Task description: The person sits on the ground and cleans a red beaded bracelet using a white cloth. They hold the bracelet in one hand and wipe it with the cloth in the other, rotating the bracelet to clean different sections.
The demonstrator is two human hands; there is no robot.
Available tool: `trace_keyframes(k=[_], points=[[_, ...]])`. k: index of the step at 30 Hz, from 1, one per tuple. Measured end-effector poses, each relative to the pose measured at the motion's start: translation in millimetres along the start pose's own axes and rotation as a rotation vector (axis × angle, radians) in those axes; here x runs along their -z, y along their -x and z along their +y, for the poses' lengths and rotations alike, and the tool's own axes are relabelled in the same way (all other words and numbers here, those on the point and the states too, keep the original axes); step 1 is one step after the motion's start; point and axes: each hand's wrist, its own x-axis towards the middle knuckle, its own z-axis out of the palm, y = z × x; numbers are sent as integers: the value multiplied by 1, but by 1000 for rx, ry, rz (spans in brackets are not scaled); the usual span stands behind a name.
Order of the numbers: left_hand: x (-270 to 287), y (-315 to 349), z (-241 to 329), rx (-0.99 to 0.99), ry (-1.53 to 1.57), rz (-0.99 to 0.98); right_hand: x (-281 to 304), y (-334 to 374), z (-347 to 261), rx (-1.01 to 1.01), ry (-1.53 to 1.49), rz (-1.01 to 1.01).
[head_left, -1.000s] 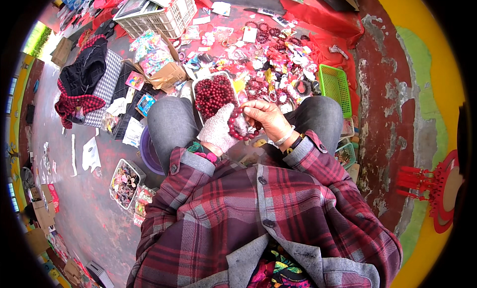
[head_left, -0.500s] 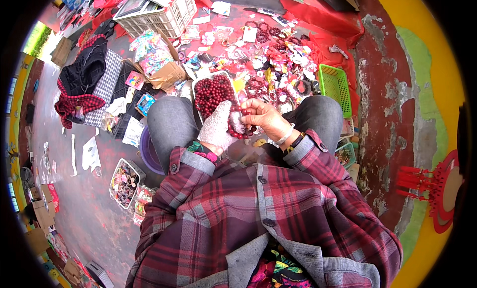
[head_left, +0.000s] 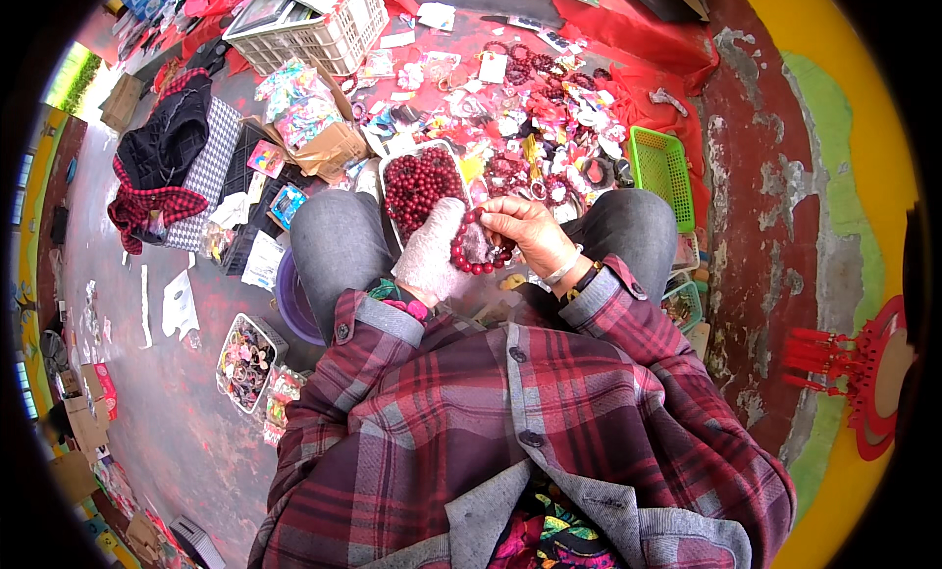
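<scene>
My left hand point(head_left: 433, 250), in a pale fuzzy glove, is closed on one side of a dark red bead bracelet point(head_left: 478, 268). My bare right hand point(head_left: 530, 234) pinches the same bracelet at its upper right between thumb and fingers. The bead loop hangs between both hands, over my lap. Just beyond my left hand, a white basket point(head_left: 385, 205) holds a heap of loose dark red beads point(head_left: 422, 181). The glove hides part of the basket's near right corner.
A heap of small accessories and bracelets point(head_left: 549, 108) covers the floor ahead. A green basket point(head_left: 660, 177) stands by my right knee, a purple basin point(head_left: 294, 299) by my left. Left of it sits a white basket of trinkets point(head_left: 248, 363). A cardboard box point(head_left: 332, 149) lies ahead left.
My right fingers have shifted slightly along the bracelet, and the bead loop looks rounder and more spread between my hands. My left hand stays nearly still.
</scene>
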Motion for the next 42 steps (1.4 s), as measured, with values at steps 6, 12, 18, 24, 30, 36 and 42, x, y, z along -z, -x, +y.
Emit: trace_keyframes(k=[6,12,18,24,30,36,42], points=[[-13,7,40,1,-55,-32,5,-3,3,9,-37,-59],[-5,9,48,-27,-616,-8,2,-2,2,7,18,-119],[-6,9,44,-155,-642,-41,2,0,3,2,-27,-50],[-8,2,7,-39,44,46,2,1,0,-16,42,-23],[-6,4,24,-151,-461,23,2,0,-2,-10,64,-72],[-11,11,65,-145,-817,4,4,-5,7,-23,39,-148],[-11,11,60,-135,-1057,55,2,-1,4,18,-79,-93]])
